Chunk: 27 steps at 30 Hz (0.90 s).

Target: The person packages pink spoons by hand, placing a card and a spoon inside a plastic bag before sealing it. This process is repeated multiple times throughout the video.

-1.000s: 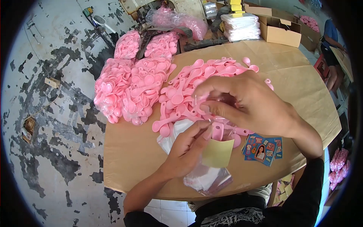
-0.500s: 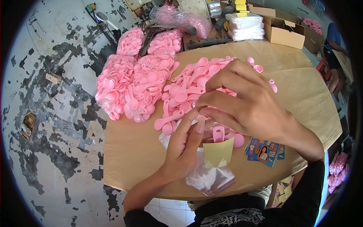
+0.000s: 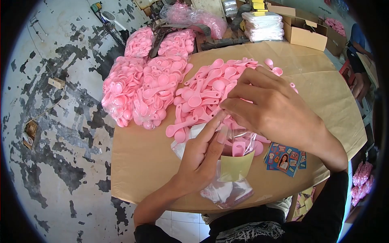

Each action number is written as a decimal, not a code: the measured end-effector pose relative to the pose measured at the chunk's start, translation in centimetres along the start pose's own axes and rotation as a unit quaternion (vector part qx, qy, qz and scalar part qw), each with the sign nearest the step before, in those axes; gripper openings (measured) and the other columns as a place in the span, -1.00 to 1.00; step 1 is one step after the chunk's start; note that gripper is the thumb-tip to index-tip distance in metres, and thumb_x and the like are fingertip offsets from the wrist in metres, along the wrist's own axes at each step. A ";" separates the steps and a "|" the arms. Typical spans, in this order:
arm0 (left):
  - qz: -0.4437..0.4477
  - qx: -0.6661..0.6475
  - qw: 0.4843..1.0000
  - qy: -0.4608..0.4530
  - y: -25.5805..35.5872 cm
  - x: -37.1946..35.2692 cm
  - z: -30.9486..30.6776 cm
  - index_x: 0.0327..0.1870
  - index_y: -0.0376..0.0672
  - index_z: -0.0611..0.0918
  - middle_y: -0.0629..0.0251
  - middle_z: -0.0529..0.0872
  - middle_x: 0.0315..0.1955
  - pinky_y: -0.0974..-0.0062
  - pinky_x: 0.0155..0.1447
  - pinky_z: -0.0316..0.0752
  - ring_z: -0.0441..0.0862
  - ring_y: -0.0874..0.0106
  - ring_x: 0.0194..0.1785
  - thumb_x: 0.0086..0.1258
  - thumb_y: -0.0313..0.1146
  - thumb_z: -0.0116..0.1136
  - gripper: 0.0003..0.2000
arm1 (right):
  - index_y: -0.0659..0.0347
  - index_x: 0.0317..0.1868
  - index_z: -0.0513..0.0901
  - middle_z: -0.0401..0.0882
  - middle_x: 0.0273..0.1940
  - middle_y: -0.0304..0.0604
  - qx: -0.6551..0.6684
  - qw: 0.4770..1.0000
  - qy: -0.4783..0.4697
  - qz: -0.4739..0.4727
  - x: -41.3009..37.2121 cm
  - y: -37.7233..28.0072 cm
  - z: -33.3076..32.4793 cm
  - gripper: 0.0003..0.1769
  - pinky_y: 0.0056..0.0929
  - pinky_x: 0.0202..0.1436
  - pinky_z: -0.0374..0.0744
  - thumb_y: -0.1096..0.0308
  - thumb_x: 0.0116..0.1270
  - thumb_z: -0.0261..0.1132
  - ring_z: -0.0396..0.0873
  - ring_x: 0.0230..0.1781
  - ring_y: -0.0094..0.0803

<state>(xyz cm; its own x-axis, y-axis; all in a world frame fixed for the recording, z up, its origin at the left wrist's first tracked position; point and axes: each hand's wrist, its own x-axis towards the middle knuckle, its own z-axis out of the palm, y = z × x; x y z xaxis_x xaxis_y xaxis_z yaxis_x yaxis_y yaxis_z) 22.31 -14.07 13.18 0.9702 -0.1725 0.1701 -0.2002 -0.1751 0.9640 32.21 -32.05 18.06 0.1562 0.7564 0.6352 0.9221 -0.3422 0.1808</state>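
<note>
Shifted slightly to the right since the earlier frame are the bag [image 3: 248, 137], the card [image 3: 237, 167] in it and the fingertips of both hands, while the pile of spoons [image 3: 194, 100] lies much as it did. The left hand [image 3: 196, 162] grips the bag near its top between thumb and fingers; the right hand [image 3: 277, 107] arches over it with bent fingers, its tips close to those of the left, and whether they pinch any film I cannot tell. Held up over the near part of the table [image 3: 142, 162], the bag already has the card and at least one spoon [image 3: 238, 149] in it, the end of the handle showing above the card. Its top does not look sealed, though the fingers cover part of it. Many loose spoons are still unpacked, and a few printed cards [image 3: 285, 160] lie overlapping beside the right wrist. The bag is thin, glossy and crinkled, catching bright streaks of light; the card is matt, pale yellow-green and slightly bowed. The spoons are smooth pink plastic, with round bowls and short handles, some pierced by a hole at the end. To the left bulge large clear sacks [image 3: 160, 87] packed with more of them. Brown paper, faintly creased, covers the table, and limp, wrinkled empty bags [image 3: 227, 192] lie at its near edge.
</note>
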 end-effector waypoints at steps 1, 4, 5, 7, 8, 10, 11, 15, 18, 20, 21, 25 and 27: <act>0.006 -0.001 1.000 0.006 -0.1 0.0 0.1 0.47 -0.36 0.12 0.10 0.57 -0.10 0.55 -0.06 0.49 0.53 0.43 -0.07 0.61 -0.37 -0.23 -0.52 | 0.23 -0.29 0.65 0.59 -0.30 -0.25 -0.007 1.000 -0.021 0.000 0.0 0.0 -0.1 -0.70 -0.34 -0.10 0.56 0.36 -0.08 0.46 0.54 -0.18 -0.32; 0.054 0.035 0.998 0.023 -0.6 0.1 0.5 0.45 -0.34 0.21 0.42 0.52 -0.48 0.69 -0.31 0.29 0.33 0.71 -0.41 0.59 -0.40 -0.13 -0.53 | 0.25 -0.35 0.58 0.56 -0.33 -0.22 -0.006 1.000 0.004 0.003 0.1 0.2 0.2 -0.70 -0.33 -0.17 0.56 0.32 -0.08 0.47 0.53 -0.22 -0.28; 0.088 0.074 0.993 0.025 -0.7 0.1 0.6 0.46 -0.33 0.21 0.42 0.53 -0.47 0.69 -0.32 0.29 0.32 0.71 -0.41 0.58 -0.41 -0.13 -0.53 | 0.27 -0.38 0.57 0.56 -0.37 -0.18 0.007 0.999 0.037 0.024 0.2 0.5 0.2 -0.75 -0.33 -0.19 0.58 0.36 -0.06 0.42 0.54 -0.25 -0.27; 0.111 0.074 0.991 0.023 -1.1 0.0 0.8 0.46 -0.31 0.21 0.42 0.53 -0.45 0.70 -0.32 0.28 0.32 0.71 -0.41 0.57 -0.43 -0.12 -0.53 | 0.31 -0.44 0.55 0.55 -0.45 -0.12 0.031 0.992 0.100 0.069 0.5 1.3 0.0 -0.85 -0.32 -0.25 0.61 0.46 -0.02 0.34 0.56 -0.32 -0.24; 0.102 0.036 0.994 0.018 -1.5 -0.1 0.9 0.46 -0.30 0.21 0.42 0.53 -0.44 0.70 -0.32 0.27 0.32 0.72 -0.41 0.57 -0.44 -0.12 -0.53 | 0.30 -0.42 0.55 0.56 -0.44 -0.14 0.097 0.983 0.105 0.115 0.6 1.9 -0.6 -0.85 -0.36 -0.29 0.57 0.46 0.01 0.35 0.55 -0.35 -0.26; 0.069 -0.027 0.997 0.013 -1.4 0.1 1.0 0.47 -0.28 0.20 0.43 0.53 -0.43 0.71 -0.33 0.25 0.31 0.72 -0.42 0.56 -0.46 -0.12 -0.52 | 0.28 -0.39 0.56 0.59 -0.42 -0.18 0.226 0.946 0.112 0.202 0.7 2.9 -2.7 -0.84 -0.43 -0.36 0.49 0.45 0.05 0.38 0.53 -0.40 -0.28; 0.046 -0.050 0.998 0.018 -0.9 0.1 0.9 0.47 -0.27 0.20 0.43 0.52 -0.42 0.71 -0.33 0.24 0.30 0.73 -0.42 0.56 -0.46 -0.12 -0.52 | 0.28 -0.36 0.61 0.60 -0.45 -0.19 0.174 0.965 0.135 0.141 0.5 3.1 -3.5 -0.91 -0.47 -0.34 0.48 0.50 0.08 0.30 0.53 -0.43 -0.32; 0.068 -0.046 0.996 0.041 -1.4 0.3 0.7 0.48 -0.28 0.18 0.45 0.47 -0.48 0.70 -0.36 0.22 0.28 0.73 -0.43 0.56 -0.47 -0.13 -0.51 | 0.25 -0.28 0.68 0.62 -0.40 -0.20 0.109 0.988 0.107 -0.014 0.4 1.1 -3.5 -0.82 -0.37 -0.23 0.55 0.39 0.08 0.37 0.56 -0.34 -0.30; 0.101 -0.035 0.993 0.051 -1.3 0.3 1.4 0.47 -0.30 0.18 0.47 0.44 -0.52 0.70 -0.38 0.19 0.26 0.73 -0.45 0.55 -0.48 -0.13 -0.51 | 0.21 -0.23 0.71 0.64 -0.33 -0.22 0.060 0.996 0.072 -0.003 -0.2 -0.2 -2.1 -0.76 -0.30 -0.16 0.58 0.32 0.07 0.41 0.57 -0.27 -0.29; 0.112 0.006 0.993 0.040 -1.1 0.2 1.1 0.47 -0.31 0.19 0.47 0.43 -0.55 0.71 -0.38 0.18 0.26 0.73 -0.46 0.55 -0.48 -0.12 -0.51 | 0.19 -0.23 0.71 0.65 -0.29 -0.23 0.027 0.999 0.046 0.003 -0.4 0.0 -1.9 -0.74 -0.28 -0.13 0.59 0.28 0.06 0.43 0.57 -0.22 -0.28; 0.115 0.022 0.992 0.040 -1.0 0.1 1.1 0.47 -0.32 0.19 0.47 0.43 -0.55 0.70 -0.39 0.18 0.26 0.73 -0.46 0.55 -0.49 -0.11 -0.51 | 0.20 -0.27 0.70 0.63 -0.32 -0.24 0.026 0.998 0.054 0.002 -0.4 -0.1 -1.7 -0.75 -0.29 -0.13 0.59 0.29 0.03 0.42 0.57 -0.22 -0.28; 0.115 0.058 0.990 0.055 -0.7 0.0 1.1 0.46 -0.33 0.20 0.45 0.43 -0.57 0.68 -0.42 0.17 0.25 0.73 -0.50 0.54 -0.49 -0.09 -0.51 | 0.21 -0.39 0.67 0.59 -0.40 -0.26 0.033 0.996 0.081 -0.010 -0.4 -0.1 -0.8 -0.77 -0.31 -0.15 0.59 0.31 -0.08 0.40 0.56 -0.23 -0.30; 0.099 0.085 0.990 0.048 -0.2 -0.2 0.9 0.46 -0.33 0.20 0.45 0.42 -0.58 0.67 -0.44 0.17 0.25 0.73 -0.52 0.54 -0.48 -0.09 -0.51 | 0.20 -0.41 0.65 0.58 -0.43 -0.26 0.037 0.995 0.090 -0.016 -0.4 0.0 -0.5 -0.77 -0.32 -0.18 0.58 0.31 -0.12 0.41 0.56 -0.26 -0.31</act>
<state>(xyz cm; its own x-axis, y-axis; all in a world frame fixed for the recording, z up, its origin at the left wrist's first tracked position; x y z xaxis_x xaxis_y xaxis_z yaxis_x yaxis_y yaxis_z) 22.00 -14.88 12.74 0.9165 -0.1283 0.3790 -0.4001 -0.3095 0.8626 31.94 -32.63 18.23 0.0662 0.6522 0.7552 0.9504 -0.2718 0.1514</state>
